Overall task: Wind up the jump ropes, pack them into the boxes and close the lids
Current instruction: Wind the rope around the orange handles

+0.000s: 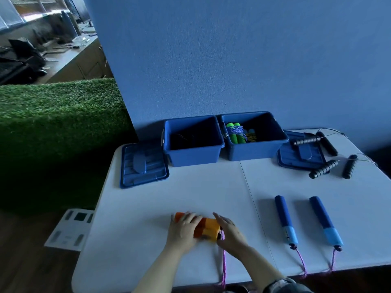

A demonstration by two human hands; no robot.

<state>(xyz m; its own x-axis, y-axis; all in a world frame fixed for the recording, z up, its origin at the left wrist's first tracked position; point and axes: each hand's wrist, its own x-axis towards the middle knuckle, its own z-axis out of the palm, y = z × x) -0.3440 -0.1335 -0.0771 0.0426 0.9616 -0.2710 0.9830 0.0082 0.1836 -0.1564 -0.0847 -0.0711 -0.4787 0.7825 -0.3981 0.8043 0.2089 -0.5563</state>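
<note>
- Nearest are two hands on one pair of orange handles (206,228) lying side by side at the front of the white table (190,191). The left hand (183,229) lies over their top with fingers curled round them. The right hand (229,232) cups the end where the cord comes out.
- One pink cord (223,269) runs from the orange handles down over the table edge.
- Two blue boxes stand at the back, touching each other. The left box (193,154) looks dark inside (I cannot tell what is in it). The right box (254,152) holds a wound rope with green handles (236,132).
- Two blue lids lie flat, one lid (143,166) left of the boxes, the other lid (300,155) to the right.
- Two blue handles (285,219) lie apart on the right, each with a pink cord going off the edge.
- Four black handles (323,167) with thin wires lie on and near the right lid.
</note>
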